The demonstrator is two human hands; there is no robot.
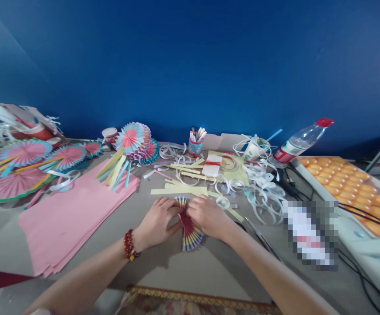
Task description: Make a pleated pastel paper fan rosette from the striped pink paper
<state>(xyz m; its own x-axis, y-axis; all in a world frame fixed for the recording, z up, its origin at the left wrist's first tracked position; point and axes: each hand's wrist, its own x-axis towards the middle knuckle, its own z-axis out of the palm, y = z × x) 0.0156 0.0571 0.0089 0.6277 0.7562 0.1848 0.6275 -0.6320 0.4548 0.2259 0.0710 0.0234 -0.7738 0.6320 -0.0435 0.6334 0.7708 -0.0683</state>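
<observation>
In front of me, at the middle of the table, a pleated paper fan (191, 234) with a red centre and a yellow and purple striped edge is partly spread. My left hand (160, 218) grips it from the left, thumb and fingers bent at its middle. From the right, my right hand (207, 216) pinches it close to the same spot, its fingertips hiding part of the pleats. A piece of the fan shows above between both hands. Pale yellow paper strips (176, 189) lie just beyond my hands.
Pink paper sheets (74, 214) are stacked at the left, with finished pleated fans (132, 140) on and behind them. Curled white strips (265, 192), a pen cup (195, 146) and a plastic bottle (303, 140) stand or lie farther back. Scissors (262, 238) and an orange-filled tray (350, 183) are at the right.
</observation>
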